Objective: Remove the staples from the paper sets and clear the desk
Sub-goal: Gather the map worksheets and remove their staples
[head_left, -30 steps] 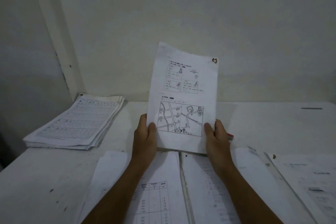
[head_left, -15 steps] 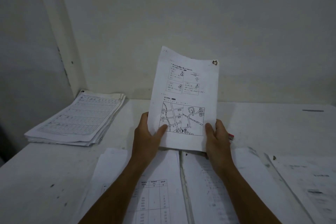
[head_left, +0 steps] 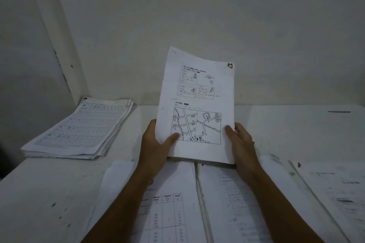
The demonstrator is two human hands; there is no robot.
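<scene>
Your two forearms rose from the bottom of the frame toward its centre. Your left hand (head_left: 156, 144) pinched the paper set (head_left: 197, 104) with its thumb across the front; your right hand (head_left: 240, 142) gripped the opposite lower edge likewise.

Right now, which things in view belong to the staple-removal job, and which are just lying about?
Job:
- paper set with the map, held upright by left hand and right hand
- its torn top right corner
- loose sheets on the desk
- paper stack, far left

Lying about:
- dark mark on the desk, far right
</scene>
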